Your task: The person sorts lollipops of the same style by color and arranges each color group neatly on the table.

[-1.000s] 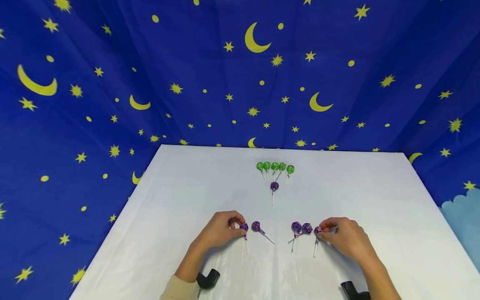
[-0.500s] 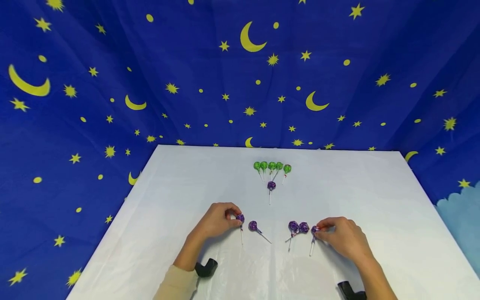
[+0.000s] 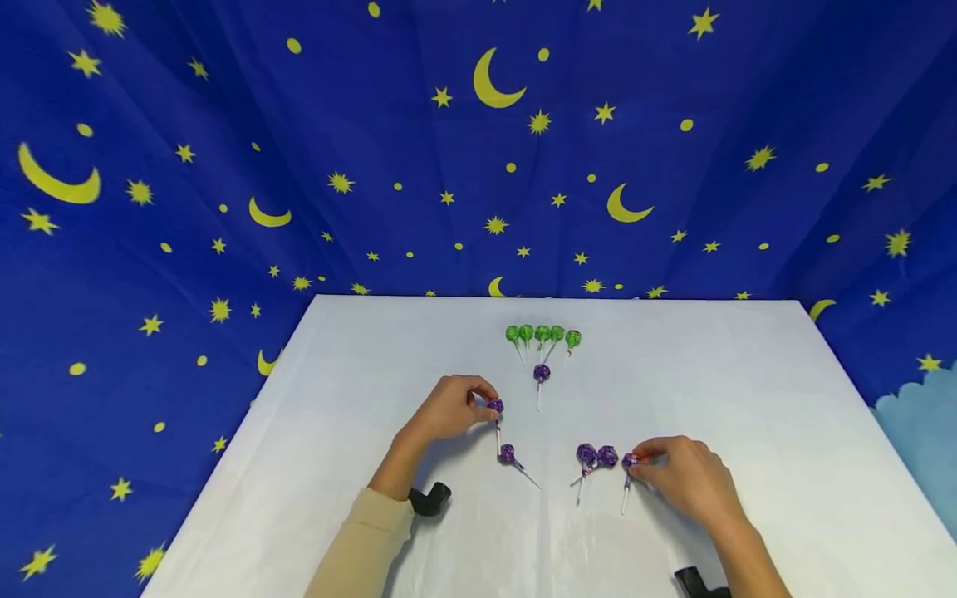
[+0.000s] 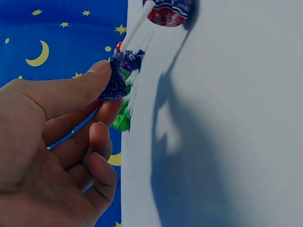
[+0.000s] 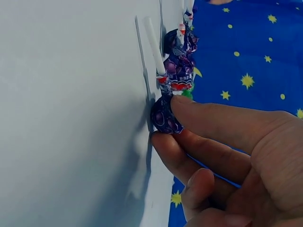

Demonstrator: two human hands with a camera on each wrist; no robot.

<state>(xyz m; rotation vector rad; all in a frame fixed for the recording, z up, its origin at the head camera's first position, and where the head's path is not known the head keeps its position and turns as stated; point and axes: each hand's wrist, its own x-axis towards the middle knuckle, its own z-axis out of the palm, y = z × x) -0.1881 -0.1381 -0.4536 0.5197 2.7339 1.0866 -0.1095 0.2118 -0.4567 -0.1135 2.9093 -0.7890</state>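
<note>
Between thumb and forefinger my left hand (image 3: pixel 456 408) pinches the head of a purple lollipop (image 4: pixel 113 85), its white stick pointing back toward me. Just below that stick lies another purple lollipop (image 3: pixel 507 454), slanted on the table. On the right, my right hand (image 3: pixel 688 477) pinches a purple lollipop (image 5: pixel 165 116) by its wrapped head, close over the table. Two more purple lollipops (image 3: pixel 586 455) lie side by side left of it, their sticks crossing. Farther back a single purple lollipop (image 3: pixel 542 373) lies below a row of several green lollipops (image 3: pixel 542 333).
A white-covered table (image 3: pixel 389 349) carries everything. Behind and beside it hangs a blue cloth (image 3: pixel 419 149) with yellow moons and stars. Black curved pieces (image 3: pixel 430 500) show by both wrists.
My left hand has moved forward, away from me, and slightly right with its lollipop, over the table. The right hand stays in place, still pinching its lollipop.
</note>
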